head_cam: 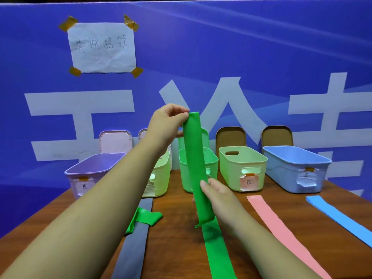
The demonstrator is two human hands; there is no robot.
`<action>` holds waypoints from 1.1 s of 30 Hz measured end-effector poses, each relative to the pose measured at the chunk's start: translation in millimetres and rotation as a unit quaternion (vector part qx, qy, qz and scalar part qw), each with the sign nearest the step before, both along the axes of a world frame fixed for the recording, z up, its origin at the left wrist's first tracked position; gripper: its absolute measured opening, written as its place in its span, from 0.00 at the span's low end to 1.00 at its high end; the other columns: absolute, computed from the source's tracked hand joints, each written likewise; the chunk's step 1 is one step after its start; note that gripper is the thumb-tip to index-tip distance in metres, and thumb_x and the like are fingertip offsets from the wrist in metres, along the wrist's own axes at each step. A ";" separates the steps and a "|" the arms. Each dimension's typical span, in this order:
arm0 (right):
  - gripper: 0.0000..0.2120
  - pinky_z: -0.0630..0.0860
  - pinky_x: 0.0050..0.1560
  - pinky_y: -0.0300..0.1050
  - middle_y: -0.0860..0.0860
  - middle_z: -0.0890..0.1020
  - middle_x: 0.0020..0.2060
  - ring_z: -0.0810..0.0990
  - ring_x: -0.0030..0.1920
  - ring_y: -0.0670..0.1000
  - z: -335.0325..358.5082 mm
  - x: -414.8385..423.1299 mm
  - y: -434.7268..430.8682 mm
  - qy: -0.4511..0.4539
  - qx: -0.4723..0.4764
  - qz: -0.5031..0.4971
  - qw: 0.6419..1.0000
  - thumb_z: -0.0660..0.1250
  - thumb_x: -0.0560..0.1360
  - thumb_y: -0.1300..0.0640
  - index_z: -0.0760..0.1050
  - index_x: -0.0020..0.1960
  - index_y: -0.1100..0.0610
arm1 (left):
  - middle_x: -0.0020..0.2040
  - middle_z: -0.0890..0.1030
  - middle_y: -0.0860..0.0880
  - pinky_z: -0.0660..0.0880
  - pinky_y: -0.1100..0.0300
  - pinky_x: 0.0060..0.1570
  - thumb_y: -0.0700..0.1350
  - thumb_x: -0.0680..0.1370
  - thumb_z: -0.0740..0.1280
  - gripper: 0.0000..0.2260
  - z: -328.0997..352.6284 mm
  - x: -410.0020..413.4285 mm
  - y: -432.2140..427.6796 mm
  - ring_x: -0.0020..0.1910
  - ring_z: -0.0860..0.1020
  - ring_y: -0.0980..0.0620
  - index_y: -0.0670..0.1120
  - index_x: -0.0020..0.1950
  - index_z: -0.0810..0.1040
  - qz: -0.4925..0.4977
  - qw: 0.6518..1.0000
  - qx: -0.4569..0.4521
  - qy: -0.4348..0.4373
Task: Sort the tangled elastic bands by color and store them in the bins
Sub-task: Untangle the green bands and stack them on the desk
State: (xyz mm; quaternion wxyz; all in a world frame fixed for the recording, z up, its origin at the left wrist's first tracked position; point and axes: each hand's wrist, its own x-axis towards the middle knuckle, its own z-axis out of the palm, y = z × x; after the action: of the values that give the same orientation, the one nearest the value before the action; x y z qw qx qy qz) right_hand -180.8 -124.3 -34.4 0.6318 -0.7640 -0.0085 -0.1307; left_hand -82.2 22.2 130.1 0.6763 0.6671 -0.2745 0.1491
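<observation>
A grey band [130, 248], pink band [281, 234] and blue band [342, 216] lay flat on the table [177, 208]. Between them the right hand [219, 196] gripped the green band [194, 158] low while the left hand [167, 121] pinched its top, upright before the green bin [211, 164], partly hiding it. Behind stood a banner [261, 47].

Worktop [177, 202] brown wood-grain with slight sheen; bins, e.g. blue bin [289, 172], smooth matt plastic; green band [196, 158], pink band [281, 230], blue band [342, 216] and grey band [134, 248] smooth, matt, rubbery; taped paper sign [101, 47] creased; backdrop [241, 47] faintly glossy.
</observation>
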 end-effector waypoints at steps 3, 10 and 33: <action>0.18 0.85 0.50 0.60 0.58 0.87 0.45 0.87 0.44 0.58 -5.3 -8.4 -1.2 0.017 -0.028 -0.020 0.999 0.60 0.87 0.43 0.79 0.55 0.57 | 0.49 0.84 0.43 0.87 0.49 0.46 0.38 0.82 0.69 0.03 -7.9 6.4 -5.4 0.47 0.85 0.48 0.42 0.54 0.83 0.010 0.999 -0.015 0.027; 0.13 0.66 0.30 0.38 0.46 0.79 0.35 0.75 0.31 0.42 -16.8 -38.1 -8.9 0.022 -0.188 -0.096 0.977 0.61 0.87 0.48 0.74 0.45 0.52 | 0.52 0.86 0.45 0.86 0.47 0.50 0.39 0.81 0.70 0.04 -51.5 36.7 -21.0 0.54 0.86 0.45 0.46 0.53 0.84 0.059 0.995 0.018 0.076; 0.16 0.72 0.20 0.37 0.51 0.79 0.52 0.81 0.22 0.47 -49.1 -57.6 -2.4 0.226 -0.278 -0.128 0.925 0.71 0.81 0.51 0.72 0.65 0.54 | 0.54 0.82 0.47 0.73 0.55 0.51 0.43 0.83 0.65 0.04 -232.4 85.6 -77.3 0.54 0.78 0.46 0.49 0.53 0.79 0.164 0.895 0.397 0.120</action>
State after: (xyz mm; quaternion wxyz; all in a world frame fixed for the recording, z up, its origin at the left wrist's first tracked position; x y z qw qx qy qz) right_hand -238.5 -126.7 -83.5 0.3576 -0.9127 0.1960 -0.0265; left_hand 3.4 -55.0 -102.3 0.3487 0.9286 -0.1141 0.0549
